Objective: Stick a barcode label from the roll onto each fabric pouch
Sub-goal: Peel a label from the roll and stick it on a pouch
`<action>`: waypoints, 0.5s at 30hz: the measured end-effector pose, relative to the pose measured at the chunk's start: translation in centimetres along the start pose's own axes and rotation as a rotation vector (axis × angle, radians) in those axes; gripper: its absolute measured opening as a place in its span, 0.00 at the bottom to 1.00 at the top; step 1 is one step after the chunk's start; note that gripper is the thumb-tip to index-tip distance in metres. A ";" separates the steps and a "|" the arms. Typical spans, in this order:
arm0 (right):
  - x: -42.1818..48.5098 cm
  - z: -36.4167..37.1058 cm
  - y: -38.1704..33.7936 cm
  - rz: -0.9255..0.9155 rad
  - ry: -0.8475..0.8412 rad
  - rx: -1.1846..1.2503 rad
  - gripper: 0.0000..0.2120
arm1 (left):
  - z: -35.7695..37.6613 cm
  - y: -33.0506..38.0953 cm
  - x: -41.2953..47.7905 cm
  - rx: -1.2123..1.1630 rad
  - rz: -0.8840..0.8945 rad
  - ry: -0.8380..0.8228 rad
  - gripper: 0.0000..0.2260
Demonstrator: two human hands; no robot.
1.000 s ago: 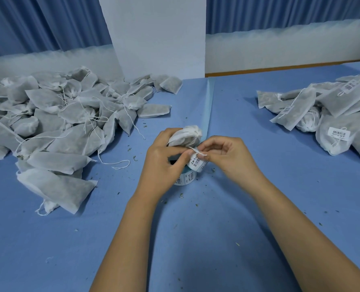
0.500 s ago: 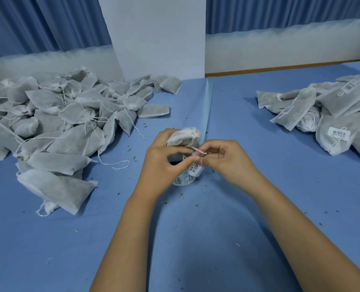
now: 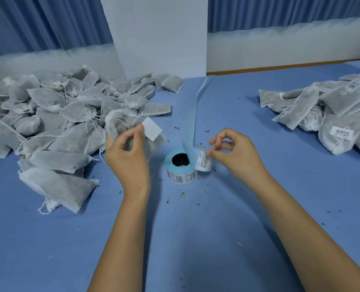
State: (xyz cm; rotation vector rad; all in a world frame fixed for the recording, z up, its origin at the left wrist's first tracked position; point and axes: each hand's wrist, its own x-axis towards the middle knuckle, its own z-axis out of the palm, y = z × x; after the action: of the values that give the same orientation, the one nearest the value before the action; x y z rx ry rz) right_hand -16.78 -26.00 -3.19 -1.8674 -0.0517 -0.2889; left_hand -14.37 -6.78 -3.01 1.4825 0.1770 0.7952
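My left hand (image 3: 128,157) gripped a grey fabric drawstring pouch (image 3: 117,125), its thumb pinching a white rectangular label (image 3: 152,129) that wanted pressing on flat, uncreased. The blue-backed label roll (image 3: 180,175) stood at its four o'clock, and my right hand (image 3: 238,157) pinched the printed strip end (image 3: 203,164).

From my feed, a white pillar (image 3: 160,34) stands at the back. Blue pleated curtains (image 3: 48,22) hang on either side of it, and under them a pale band (image 3: 290,47) runs along the wall. Right of the pillar's foot I see a thin wooden strip (image 3: 280,67) edging the blue table (image 3: 196,239), which spreads forward from the pillar. The light is soft and even.
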 end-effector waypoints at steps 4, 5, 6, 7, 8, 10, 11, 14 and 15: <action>-0.5 0.7 -0.2 -0.341 0.111 -0.183 0.05 | 0.5 0.5 -1.7 0.143 0.418 -0.067 0.03; -0.7 1.0 -0.4 -0.347 0.048 -0.061 0.06 | 0.8 0.2 -2.2 0.200 0.588 -0.110 0.04; -0.9 1.5 -0.5 -0.312 -0.023 0.064 0.08 | 1.0 -0.1 -2.6 0.224 0.716 -0.162 0.05; -1.0 1.8 -0.7 -0.266 -0.081 0.167 0.09 | 1.3 -0.2 -2.9 0.231 0.794 -0.215 0.05; -1.1 2.0 -0.8 -0.227 -0.108 0.237 0.11 | 1.4 -0.3 -3.0 0.228 0.851 -0.262 0.05; -1.1 2.1 -0.8 -0.160 -0.100 0.328 0.15 | 1.8 -0.4 -3.1 0.226 0.921 -0.312 0.06; -1.0 2.0 -0.8 -0.124 -0.086 0.362 0.18 | 1.8 -0.5 -3.1 0.225 0.935 -0.323 0.07; -1.0 1.8 -0.9 -0.014 -0.078 0.480 0.19 | 2.0 -0.8 -3.1 0.211 0.937 -0.371 0.07; -1.0 1.8 -1.0 0.015 -0.079 0.512 0.19 | 2.0 -0.9 -3.0 0.205 0.933 -0.391 0.07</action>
State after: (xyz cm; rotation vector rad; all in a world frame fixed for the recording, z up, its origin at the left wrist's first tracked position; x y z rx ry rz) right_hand -17.59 -23.90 -2.97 -1.3688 -0.1519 -0.1702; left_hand -15.16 -10.06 -4.63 1.8890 -0.8054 1.2101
